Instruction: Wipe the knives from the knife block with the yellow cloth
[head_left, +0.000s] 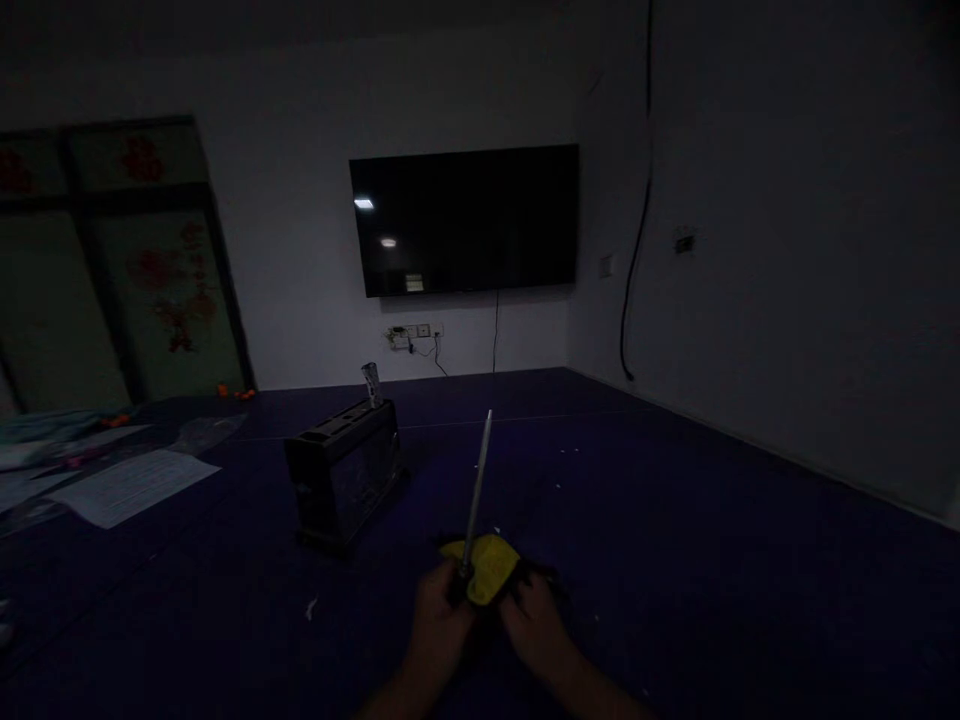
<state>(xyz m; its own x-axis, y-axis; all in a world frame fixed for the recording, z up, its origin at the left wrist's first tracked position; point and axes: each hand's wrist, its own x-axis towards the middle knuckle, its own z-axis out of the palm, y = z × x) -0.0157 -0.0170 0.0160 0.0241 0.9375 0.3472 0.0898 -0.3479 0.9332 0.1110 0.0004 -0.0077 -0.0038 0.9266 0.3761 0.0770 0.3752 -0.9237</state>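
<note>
Two-handed hold at six o'clock
A black box stood at eight o'clock, apart, perhaps leaving room. The left hand grasped the thin rod near its base, seemingly keeping it aimed just past twelve; the yellow piece sat at six, its dark right edge clasped by the right hand, likely for steadiness.

A broad, dark purple surface, and look at the scatter across it!
Printed sheets of paper spread out on the left, clear plastic film just behind; nearer the middle stands a black slotted box, and here's a white scrap up front.
</note>
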